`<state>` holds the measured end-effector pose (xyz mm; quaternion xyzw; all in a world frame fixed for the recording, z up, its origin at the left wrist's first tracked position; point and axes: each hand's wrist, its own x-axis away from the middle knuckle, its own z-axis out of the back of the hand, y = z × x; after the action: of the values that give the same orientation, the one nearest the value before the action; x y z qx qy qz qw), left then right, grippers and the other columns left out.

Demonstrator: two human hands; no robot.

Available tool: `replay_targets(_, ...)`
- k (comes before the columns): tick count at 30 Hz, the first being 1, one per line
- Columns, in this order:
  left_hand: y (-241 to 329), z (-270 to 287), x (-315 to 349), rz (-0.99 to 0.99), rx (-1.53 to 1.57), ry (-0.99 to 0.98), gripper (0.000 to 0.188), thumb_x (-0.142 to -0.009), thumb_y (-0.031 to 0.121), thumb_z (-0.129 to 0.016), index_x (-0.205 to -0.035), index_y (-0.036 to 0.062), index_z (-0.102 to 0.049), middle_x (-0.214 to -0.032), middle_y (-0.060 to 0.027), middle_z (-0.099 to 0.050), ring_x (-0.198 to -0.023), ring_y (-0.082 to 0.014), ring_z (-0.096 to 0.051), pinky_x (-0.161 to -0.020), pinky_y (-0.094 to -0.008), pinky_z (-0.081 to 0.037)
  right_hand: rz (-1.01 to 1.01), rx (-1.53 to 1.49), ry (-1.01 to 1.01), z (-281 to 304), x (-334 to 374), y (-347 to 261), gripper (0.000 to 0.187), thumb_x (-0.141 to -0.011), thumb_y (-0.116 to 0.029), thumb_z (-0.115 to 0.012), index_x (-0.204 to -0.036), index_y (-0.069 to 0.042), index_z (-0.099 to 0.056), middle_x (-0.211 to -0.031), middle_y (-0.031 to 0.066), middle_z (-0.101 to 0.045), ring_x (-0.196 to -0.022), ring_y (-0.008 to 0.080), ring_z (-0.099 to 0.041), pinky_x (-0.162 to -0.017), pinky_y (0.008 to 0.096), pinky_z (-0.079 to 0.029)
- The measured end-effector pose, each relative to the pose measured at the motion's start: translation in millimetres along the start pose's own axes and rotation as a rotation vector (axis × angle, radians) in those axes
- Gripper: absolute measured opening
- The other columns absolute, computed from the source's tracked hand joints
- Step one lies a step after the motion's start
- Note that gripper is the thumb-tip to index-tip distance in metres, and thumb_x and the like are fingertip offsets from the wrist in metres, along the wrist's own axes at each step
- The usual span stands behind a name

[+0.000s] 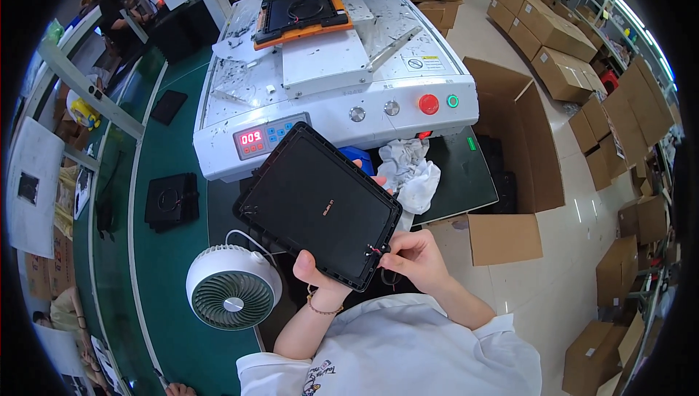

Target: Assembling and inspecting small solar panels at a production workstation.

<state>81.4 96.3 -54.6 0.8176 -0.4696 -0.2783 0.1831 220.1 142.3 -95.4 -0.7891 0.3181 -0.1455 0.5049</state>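
The person is holding a black panel (318, 205), flat and rectangular with a raised rim, tilted in the air just in front of the white machine (331, 68). The left hand (314, 271) is gripping the near edge of the panel from below, thumb on top, so the panel is staying steady and its face is turned up toward the eyes. The right hand (412, 256) is at the near right corner, with its fingers pressed together and pinching a thin red and black wire (376, 251) that is coming out there; holding the panel close probably makes this small wire easier to handle.

On top of the machine, another black frame (302, 9) is lying in an orange holder (306, 28). A white cloth (411, 170) is lying just in front of the machine, right of the panel. A small white fan (233, 288) is standing on the counter (175, 301) in front of the machine, left of the person, facing up. An open cardboard box (513, 141) is standing on the floor right of the machine.
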Motion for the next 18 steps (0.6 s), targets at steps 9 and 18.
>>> replay_targets(9,-8,1,9,0.097,-0.019,-0.014,0.106,-0.078,0.072,-0.049,-0.155,0.0054,-0.017,-0.153,-0.0223,-0.027,-0.135,-0.0423,-0.038,-0.11,-0.0566,-0.038,-0.019,-0.116,0.065,6,1,13,0.015,-0.08,-0.005,-0.079,-0.09,0.002,-0.071,-0.09,0.0056,-0.071,-0.075,0.0078,-0.064,-0.069,0.0222,-0.051)
replay_targets(18,-5,-3,9,0.031,0.008,-0.003,0.111,-0.072,0.068,-0.051,-0.152,-0.0018,-0.021,-0.151,-0.0217,-0.032,-0.134,-0.0356,-0.043,-0.107,-0.0468,-0.043,-0.044,-0.153,-0.048,7,-8,10,0.021,-0.08,-0.003,-0.077,-0.099,0.005,-0.07,-0.1,0.0073,-0.07,-0.092,0.0131,-0.065,-0.084,0.0306,-0.051)
